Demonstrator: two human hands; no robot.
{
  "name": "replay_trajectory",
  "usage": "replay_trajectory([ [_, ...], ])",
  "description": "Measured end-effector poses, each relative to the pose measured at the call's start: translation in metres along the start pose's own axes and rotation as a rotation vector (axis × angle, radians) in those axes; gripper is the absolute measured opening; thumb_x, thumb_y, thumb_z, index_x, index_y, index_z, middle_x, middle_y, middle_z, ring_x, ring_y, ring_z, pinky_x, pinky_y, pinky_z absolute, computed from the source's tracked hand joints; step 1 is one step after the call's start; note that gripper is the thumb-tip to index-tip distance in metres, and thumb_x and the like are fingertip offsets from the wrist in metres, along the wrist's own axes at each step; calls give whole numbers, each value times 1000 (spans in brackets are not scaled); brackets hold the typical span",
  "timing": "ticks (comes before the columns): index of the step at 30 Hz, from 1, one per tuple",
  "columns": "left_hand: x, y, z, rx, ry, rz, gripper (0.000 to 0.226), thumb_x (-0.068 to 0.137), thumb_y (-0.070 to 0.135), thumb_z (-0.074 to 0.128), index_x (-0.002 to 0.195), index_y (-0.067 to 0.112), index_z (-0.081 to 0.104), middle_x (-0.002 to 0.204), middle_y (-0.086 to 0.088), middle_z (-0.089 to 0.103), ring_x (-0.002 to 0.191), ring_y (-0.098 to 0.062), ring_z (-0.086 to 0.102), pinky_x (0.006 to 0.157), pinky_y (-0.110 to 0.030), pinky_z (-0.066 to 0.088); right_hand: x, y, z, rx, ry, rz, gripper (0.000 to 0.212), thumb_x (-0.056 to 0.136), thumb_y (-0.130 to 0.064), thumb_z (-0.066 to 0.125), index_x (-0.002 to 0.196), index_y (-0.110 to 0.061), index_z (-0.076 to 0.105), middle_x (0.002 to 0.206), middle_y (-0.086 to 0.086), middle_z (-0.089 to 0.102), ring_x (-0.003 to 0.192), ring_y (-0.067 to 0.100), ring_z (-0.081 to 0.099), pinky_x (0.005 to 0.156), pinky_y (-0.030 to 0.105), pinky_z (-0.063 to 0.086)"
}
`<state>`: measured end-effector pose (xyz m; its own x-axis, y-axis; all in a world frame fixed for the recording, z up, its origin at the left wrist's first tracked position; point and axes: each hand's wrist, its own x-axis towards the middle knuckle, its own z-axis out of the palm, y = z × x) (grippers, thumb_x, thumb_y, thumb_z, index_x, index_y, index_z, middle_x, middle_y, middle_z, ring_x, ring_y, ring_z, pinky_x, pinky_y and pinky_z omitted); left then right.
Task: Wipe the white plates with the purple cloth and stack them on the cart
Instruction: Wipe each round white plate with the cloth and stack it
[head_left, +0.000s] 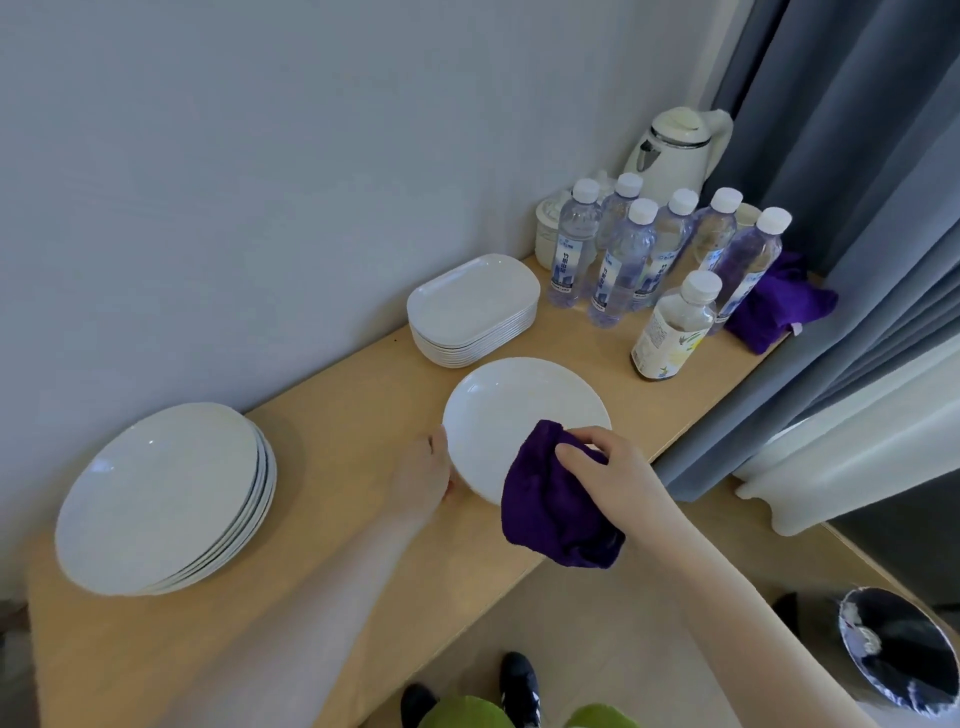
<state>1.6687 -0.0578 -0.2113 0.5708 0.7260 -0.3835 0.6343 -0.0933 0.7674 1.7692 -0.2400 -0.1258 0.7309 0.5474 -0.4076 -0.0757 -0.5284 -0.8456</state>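
purple cloth (558, 499) bunched in right hand (618, 467), on plate (524, 415); left hand (428, 475) pinches the plate rim at the counter (332, 415) edge. risk: hard wiping tips plate off.

1. A plain pale grey wall (234, 182) is running along the far left.
2. A light wooden counter (332, 415) is stretching beneath it toward the far right corner.
3. Grey curtains (857, 156) are hanging at the right, with a white curtain (831, 467) nearer.
4. Beige floor (597, 623) is showing near, below the counter.
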Motion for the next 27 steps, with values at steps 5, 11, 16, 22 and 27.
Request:
replay_trajectory([
  [5, -32, -24, -39, 105, 77, -46, 29, 100, 25, 31, 94, 9, 55, 71, -10, 62, 52, -10, 52, 57, -27, 38, 12, -28, 49, -9, -92, -87, 11, 93, -25, 56, 102, -26, 63, 97, -12, 65, 87, 6, 60, 70, 21, 49],
  [11, -71, -48, -109, 181, 354, 30, 29, 100, 24, 38, 94, 13, 64, 73, -6, 65, 71, -20, 60, 67, -37, 46, 14, -60, 114, -24, -256, -166, 15, 93, -28, 58, 108, -25, 61, 97, -6, 66, 88, 11, 63, 70, 24, 53],
  [16, -100, -80, -166, 104, 700, -28, 24, 100, 20, 39, 109, 18, 61, 93, 7, 63, 85, -15, 57, 69, -30, 41, 7, -85, 166, -24, -377, -234, 15, 93, -29, 59, 108, -29, 60, 98, -10, 65, 87, 6, 63, 69, 22, 52],
  [22, -93, -128, -218, 4, 724, -320, 44, 99, 30, 48, 131, 1, 42, 123, -15, 53, 98, -28, 57, 70, -32, 41, -2, -101, 221, -47, -428, -285, 15, 91, -29, 61, 106, -28, 60, 97, -8, 68, 84, 5, 65, 74, 25, 56],
  [27, -78, -154, -235, -103, 564, -426, 51, 95, 31, 55, 128, -3, 37, 115, -21, 60, 91, -35, 62, 50, -30, 42, -7, -100, 254, -112, -433, -287, 18, 90, -31, 60, 108, -28, 60, 98, -7, 68, 87, 8, 66, 82, 34, 56],
])
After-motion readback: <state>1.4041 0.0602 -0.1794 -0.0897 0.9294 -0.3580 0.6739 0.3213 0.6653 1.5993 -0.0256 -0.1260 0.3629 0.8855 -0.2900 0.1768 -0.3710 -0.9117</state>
